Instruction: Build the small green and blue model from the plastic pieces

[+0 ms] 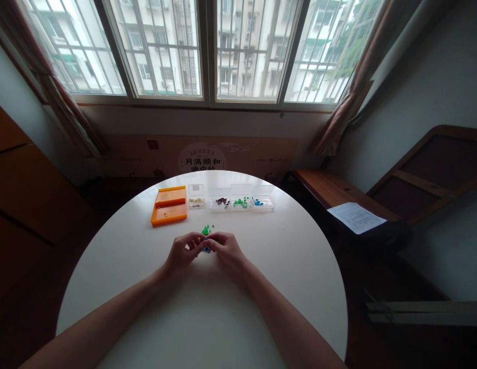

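Note:
Both my hands meet over the middle of the white round table (pixel 284 277), fingertips pinched together. Between the thumb and fingers of my left hand (pixel 182 250) and those of my right hand (pixel 226 246) is a small blue toy piece (pixel 206 249), partly covered by the fingers. Its exact shape is too small to make out, and whether more blue bits lie under it I cannot tell. Just beyond the fingertips lies a small pile of bright green pieces (pixel 205 230) on the tabletop.
An orange tray (pixel 169 217) with a few yellowish bits stands at the back left. Beside it are clear boxes: one with pale pieces (pixel 197 201), others with dark brown (pixel 223 201), green (pixel 241 202) and blue pieces (pixel 257 202). A paper (pixel 356 217) rests on a wooden chair at right.

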{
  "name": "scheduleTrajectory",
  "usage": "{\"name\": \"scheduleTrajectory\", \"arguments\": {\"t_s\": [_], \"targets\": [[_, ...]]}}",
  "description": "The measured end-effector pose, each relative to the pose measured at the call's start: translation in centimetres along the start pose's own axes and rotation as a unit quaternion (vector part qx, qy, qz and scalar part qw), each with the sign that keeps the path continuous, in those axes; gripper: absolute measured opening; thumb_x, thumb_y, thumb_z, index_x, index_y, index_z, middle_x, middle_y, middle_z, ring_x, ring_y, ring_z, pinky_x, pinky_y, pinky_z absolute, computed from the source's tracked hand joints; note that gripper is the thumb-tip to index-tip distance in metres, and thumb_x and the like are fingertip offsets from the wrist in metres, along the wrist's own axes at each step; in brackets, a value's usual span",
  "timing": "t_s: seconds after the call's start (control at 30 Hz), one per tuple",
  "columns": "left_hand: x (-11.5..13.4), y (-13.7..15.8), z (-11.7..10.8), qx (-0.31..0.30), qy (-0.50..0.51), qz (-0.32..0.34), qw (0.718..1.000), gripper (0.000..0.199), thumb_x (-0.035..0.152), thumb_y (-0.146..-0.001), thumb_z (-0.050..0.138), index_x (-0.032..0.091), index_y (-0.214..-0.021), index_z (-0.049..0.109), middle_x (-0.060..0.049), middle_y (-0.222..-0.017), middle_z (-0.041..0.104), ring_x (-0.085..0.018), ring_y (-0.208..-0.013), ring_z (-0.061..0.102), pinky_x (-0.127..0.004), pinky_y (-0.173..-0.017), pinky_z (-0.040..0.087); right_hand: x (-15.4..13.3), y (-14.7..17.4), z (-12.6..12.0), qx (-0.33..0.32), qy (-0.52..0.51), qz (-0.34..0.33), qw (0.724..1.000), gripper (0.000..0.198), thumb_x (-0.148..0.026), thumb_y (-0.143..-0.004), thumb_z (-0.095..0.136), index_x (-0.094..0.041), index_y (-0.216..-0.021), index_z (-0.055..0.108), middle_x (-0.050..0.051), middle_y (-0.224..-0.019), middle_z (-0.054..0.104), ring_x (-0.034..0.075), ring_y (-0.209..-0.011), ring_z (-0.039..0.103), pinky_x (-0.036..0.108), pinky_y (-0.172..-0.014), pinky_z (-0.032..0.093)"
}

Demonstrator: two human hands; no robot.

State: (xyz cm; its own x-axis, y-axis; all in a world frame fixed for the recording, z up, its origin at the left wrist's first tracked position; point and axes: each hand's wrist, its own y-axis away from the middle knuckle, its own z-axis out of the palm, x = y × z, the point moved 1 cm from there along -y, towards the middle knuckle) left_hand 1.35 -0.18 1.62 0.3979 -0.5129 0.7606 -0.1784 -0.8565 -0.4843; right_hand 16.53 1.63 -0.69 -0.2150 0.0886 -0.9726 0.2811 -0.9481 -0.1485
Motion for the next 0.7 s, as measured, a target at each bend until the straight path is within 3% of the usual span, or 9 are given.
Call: {"name": "scheduleTrajectory", "arguments": {"t_s": [0.7], "targets": [[-0.16, 0.07, -0.05, -0.005, 0.003, -0.002, 1.000, 0.019, 0.031, -0.077, 0.062, 0.013, -0.082, 0.064, 0.001, -0.053, 0.059, -0.008, -0.040, 0.052, -0.017, -0.041, 0.043, 0.27, -0.01, 0.02, -0.005, 0.004, -0.004, 1.000, 0.029, -0.037, -0.067, 0.069, -0.012, -0.080, 0.069, 0.003, -0.062, 0.063, 0.009, -0.053, 0.051, 0.022, -0.051, 0.040]]}}
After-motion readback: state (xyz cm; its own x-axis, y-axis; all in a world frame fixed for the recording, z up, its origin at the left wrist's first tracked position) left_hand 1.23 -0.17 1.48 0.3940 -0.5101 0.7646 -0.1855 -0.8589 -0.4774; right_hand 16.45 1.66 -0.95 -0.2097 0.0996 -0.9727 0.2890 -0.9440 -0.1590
